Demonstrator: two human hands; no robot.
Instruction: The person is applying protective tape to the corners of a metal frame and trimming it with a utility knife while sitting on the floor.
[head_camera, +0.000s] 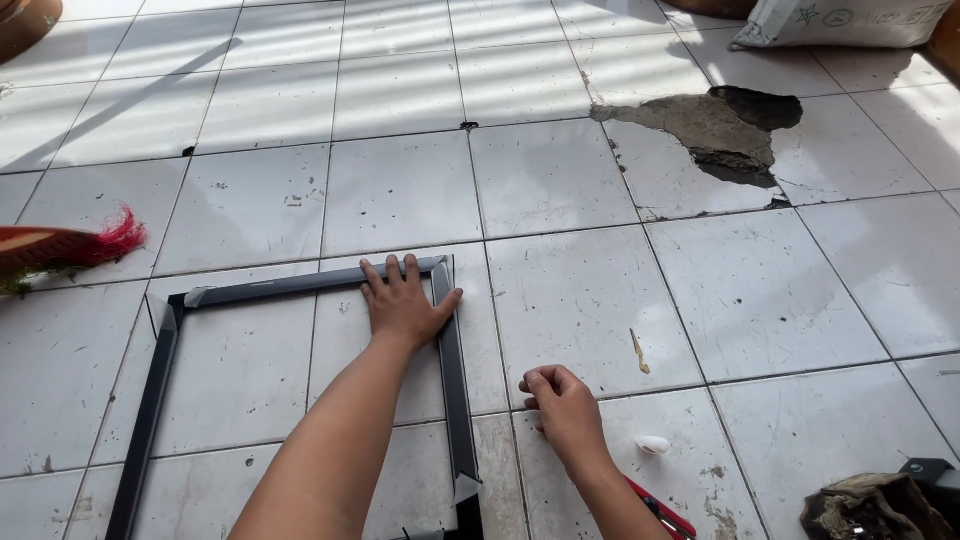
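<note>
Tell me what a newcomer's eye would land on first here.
First, the dark rectangular frame lying flat on the white tiled floor, with the left hand pressed flat on its far right corner. The right hand is curled in a loose fist on the tiles just right of the frame. Farther back on the right, a broken patch of tile exposes grey mortar.

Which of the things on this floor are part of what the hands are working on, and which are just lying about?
In hand:
- dark frame, left hand pressing flat on its far right corner
- right hand, closed, on the tile beside the frame

Lying about:
- broken tile patch
- sack
- red broom
- small white object
- red-handled tool
- cloth bundle
</note>
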